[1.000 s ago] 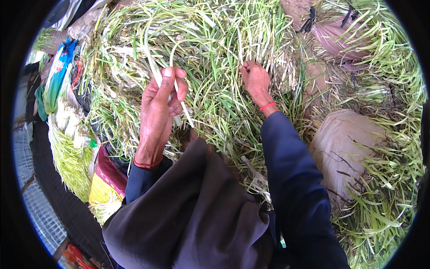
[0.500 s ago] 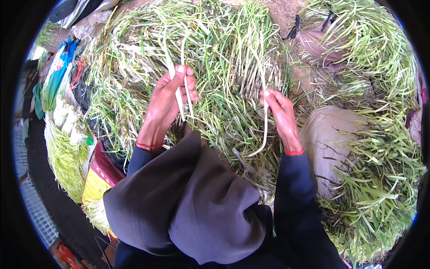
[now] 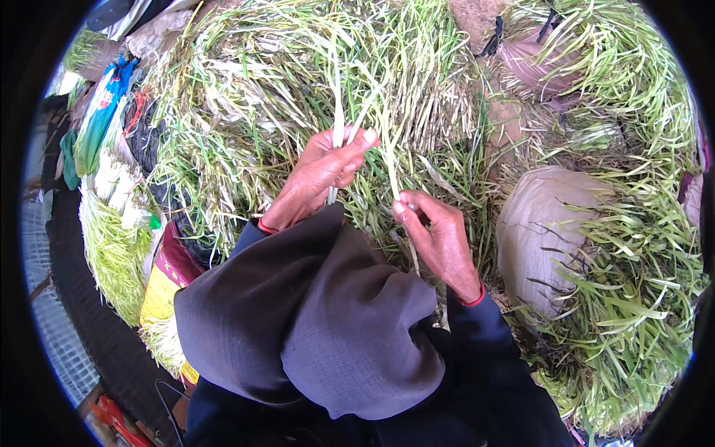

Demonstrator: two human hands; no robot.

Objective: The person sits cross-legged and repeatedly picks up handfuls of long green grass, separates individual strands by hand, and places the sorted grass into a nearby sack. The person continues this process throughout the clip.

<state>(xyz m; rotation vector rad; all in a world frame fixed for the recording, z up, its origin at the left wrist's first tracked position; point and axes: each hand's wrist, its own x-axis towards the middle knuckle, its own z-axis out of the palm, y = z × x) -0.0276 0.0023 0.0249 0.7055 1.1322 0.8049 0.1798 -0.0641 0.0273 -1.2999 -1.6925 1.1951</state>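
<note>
Pinched between the thumb and fingers of my left hand (image 3: pixel 324 170) are a couple of pale green stalks (image 3: pixel 338 93) that look like garlic chives. Their leaves point away from me and the lower ends hang under the hand. To its right and a little nearer, my right hand (image 3: pixel 438 237) is closed on a single garlic chive stalk (image 3: pixel 389 153). Its pale end dangles below my fingertips, and its upper part leans toward the stalks in my left hand. Under both hands spreads a large heap of loose green stalks (image 3: pixel 246 97), mixed with withered, brownish ones.
A pale cloth-covered bundle (image 3: pixel 547 216) rises at the right beside another leafy heap (image 3: pixel 633 320). Bunched stalks with white ends (image 3: pixel 115 246) lie at the left near a yellow and maroon bag (image 3: pixel 164 287). Dark grey cloth (image 3: pixel 313 313) covers the near middle.
My left hand has moved right with its stalks. My right hand has come left and nearer to me with its stalk, so the hands are now closer together.
</note>
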